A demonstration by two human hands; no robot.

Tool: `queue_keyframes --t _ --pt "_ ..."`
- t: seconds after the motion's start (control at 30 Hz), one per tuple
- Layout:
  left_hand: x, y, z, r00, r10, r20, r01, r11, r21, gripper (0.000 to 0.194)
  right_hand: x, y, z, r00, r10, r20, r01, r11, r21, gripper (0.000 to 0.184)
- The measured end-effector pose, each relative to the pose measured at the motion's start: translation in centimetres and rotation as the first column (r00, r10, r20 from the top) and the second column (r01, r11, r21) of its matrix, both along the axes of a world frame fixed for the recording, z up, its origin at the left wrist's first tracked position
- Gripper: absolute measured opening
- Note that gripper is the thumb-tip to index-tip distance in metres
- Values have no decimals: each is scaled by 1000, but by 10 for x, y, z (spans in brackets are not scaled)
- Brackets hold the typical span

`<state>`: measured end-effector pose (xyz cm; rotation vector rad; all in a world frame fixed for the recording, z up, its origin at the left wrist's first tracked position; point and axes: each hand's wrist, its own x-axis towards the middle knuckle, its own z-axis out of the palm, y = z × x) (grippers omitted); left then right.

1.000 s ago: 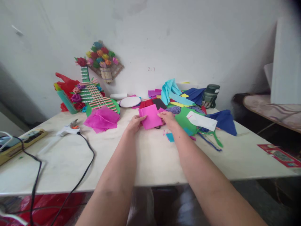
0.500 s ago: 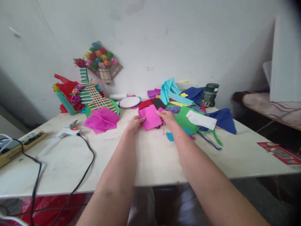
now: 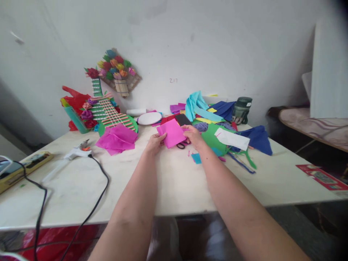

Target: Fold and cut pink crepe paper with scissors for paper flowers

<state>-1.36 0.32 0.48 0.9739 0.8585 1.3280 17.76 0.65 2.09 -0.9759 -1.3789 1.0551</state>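
A folded pink paper sheet is held a little above the table between both hands. My left hand pinches its left edge and my right hand grips its right edge. Scissors with dark handles lie on the table just under the sheet. To the left rests a loose pile of pink tissue sheets. A heap of coloured paper scraps in blue, cyan, green and white lies right of my hands.
A glue gun with a black cord lies at the left, beside a power strip. Paper-flower crafts lean on the wall. A green jar stands at the back. A red card lies near the right edge.
Both hands have lifted the pink sheet slightly up and to the left, uncovering the scissors beneath it. Nothing else on the table has moved.
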Motion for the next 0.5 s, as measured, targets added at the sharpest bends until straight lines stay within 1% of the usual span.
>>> queue_keyframes --t 0.1,0.27,0.5 --pt "0 0 1 1000 16 10 -16 1000 -1 19 0 -2 2 998 52 -38 -52 999 -14 41" --pt "0 -1 1 1000 20 15 -20 1000 1 19 0 -4 3 993 88 -81 -92 994 -51 46" --pt "-2 5 -4 998 61 28 -60 998 -15 21 3 -1 0 978 188 -90 -191 981 -35 65"
